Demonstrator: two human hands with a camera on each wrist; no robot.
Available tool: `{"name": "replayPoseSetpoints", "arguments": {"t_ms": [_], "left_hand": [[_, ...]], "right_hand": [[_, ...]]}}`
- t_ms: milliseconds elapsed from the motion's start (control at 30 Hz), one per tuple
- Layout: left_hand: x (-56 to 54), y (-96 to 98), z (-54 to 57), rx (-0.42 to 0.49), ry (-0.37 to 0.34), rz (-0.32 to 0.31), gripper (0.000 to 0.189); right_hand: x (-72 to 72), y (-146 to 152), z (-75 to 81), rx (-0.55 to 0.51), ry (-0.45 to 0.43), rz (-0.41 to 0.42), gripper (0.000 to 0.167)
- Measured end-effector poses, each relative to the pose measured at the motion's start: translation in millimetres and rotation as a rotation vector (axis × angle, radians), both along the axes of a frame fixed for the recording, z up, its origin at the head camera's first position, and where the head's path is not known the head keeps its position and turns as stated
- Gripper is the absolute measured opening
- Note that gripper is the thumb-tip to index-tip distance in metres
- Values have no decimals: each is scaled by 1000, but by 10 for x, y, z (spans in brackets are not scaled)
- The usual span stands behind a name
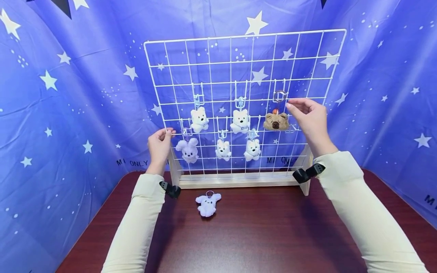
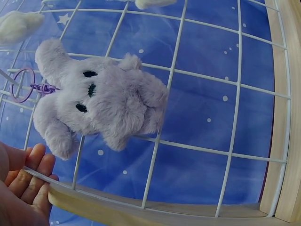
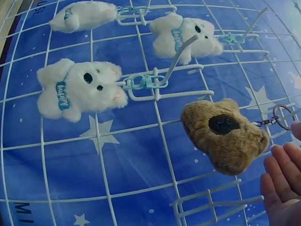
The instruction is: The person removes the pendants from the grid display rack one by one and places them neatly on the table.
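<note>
My right hand pinches the metal ring of a brown plush bear-head keychain, which hangs in front of the white wire grid. The ring is at a hook in the upper row of the grid. At the grid's left edge, my left hand grips the side wire between thumb and fingers. Right beside it hangs a lilac plush keychain with long ears and a purple ring. Several white plush bear keychains with light blue clasps hang on the other hooks.
Another lilac plush keychain lies on the dark red table in front of the grid's wooden base. An unoccupied wire hook juts out below the brown bear. A blue starry cloth hangs behind.
</note>
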State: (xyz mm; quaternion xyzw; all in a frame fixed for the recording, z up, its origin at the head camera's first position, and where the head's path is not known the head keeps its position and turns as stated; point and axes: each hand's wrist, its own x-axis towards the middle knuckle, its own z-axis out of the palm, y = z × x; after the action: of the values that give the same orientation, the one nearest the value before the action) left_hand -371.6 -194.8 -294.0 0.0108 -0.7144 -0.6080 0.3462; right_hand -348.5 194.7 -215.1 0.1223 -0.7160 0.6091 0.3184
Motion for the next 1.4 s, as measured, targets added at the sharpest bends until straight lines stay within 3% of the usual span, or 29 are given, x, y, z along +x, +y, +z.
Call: {"name": "replayPoseSetpoints", "arguments": {"t_ms": [167,367,600,733,933,1167,1400], "left_hand": [[13,4,9,-13,-14,10,23],[6,4,12,-16,-12,13,23],[-8,5,6,-13,-3,13,22],[-10,7,-1,-12,-1,11,22],[6,12,1,-8,-4,9,22],[20,0,13,-7,6,3,22],[8,-2,2,-16,-3,6,24]], "right_hand": [[-53,-45,40,15,-26,-23,28],[-96,-97,59,-86,-15,-2,5],[-118,-124,50,-99,-26,16,10],[-112,-140,66,-69,-60,8,4],[-74,-162,116,13,-164,-32,30],[-88,-189,150,-37,-149,14,4],[-82,-208,140,-63,-151,23,6]]}}
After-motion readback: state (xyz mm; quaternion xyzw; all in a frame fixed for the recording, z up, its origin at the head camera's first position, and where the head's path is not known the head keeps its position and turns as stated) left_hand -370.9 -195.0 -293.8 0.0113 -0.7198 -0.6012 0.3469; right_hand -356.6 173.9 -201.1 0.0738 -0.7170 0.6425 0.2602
